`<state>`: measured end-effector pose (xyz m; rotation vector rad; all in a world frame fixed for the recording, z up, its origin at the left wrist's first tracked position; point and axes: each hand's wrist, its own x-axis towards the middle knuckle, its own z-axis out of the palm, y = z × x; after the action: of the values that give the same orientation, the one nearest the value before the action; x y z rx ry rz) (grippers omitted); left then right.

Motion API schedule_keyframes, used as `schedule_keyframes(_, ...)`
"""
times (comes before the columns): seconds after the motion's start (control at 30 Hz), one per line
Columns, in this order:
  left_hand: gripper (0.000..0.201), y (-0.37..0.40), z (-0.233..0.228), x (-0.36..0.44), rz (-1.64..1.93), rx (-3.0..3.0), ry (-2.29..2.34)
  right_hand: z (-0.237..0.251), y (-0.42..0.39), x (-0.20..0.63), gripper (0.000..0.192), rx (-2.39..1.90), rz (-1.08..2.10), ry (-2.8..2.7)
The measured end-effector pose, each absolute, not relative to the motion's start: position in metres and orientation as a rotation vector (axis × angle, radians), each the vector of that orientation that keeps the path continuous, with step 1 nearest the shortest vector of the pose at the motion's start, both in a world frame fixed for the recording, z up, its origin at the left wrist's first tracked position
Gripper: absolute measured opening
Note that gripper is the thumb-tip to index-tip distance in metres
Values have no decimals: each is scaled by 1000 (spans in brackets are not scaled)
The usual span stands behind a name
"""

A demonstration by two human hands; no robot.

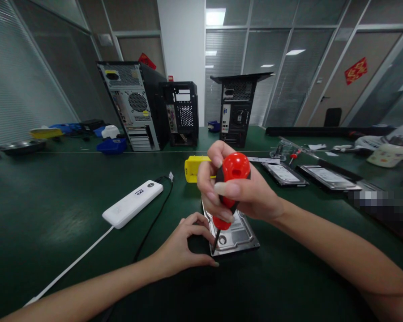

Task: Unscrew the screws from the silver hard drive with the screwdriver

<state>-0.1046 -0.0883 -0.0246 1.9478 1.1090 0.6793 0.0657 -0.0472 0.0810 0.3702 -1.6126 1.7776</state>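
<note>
My right hand (242, 192) grips a red-handled screwdriver (233, 172) held upright. Its dark shaft points down to the near left corner of a silver hard drive (237, 235) lying flat on the green table (53, 214). My left hand (188, 246) rests on the table against the drive's left edge, thumb and fingers curled around that corner next to the screwdriver tip. Part of the drive is hidden behind my right hand.
A white power bank (132, 203) with cables lies to the left. A yellow block (193, 169) sits behind the hands. Two more hard drives (284, 173) (329, 176) lie at right. Three computer cases (137, 105) (183, 112) (237, 109) stand at the back.
</note>
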Motion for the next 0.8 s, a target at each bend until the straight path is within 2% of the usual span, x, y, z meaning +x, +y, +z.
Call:
schedule_keyframes(0.1, 31, -89, -25, -104, 666, 1941, 1121, 82, -50, 65, 17, 374, 1755, -1642)
schedule_keyframes(0.2, 30, -88, -24, -103, 672, 1942, 1121, 83, -51, 66, 36, 346, 1763, -1678)
schedule_keyframes(0.27, 29, -87, -24, -103, 670, 1942, 1123, 84, -49, 67, 40, 292, 1773, -1689)
schedule_keyframes(0.5, 31, -90, -28, -103, 735, 1989, 1111, 80, -41, 67, 22, 255, 1674, -1708)
schedule_keyframes(0.63, 37, -94, -22, -107, 996, 2104, 1058, 79, -41, 65, 23, 297, 1687, -1677)
schedule_keyframes(0.73, 39, -104, -28, -119, 1258, 2231, 791, 80, -39, 67, 25, 291, 1622, -1724)
schedule_keyframes(0.8, 37, -123, -50, -131, 1113, 2207, 542, 81, -37, 69, 26, 287, 1548, -1749)
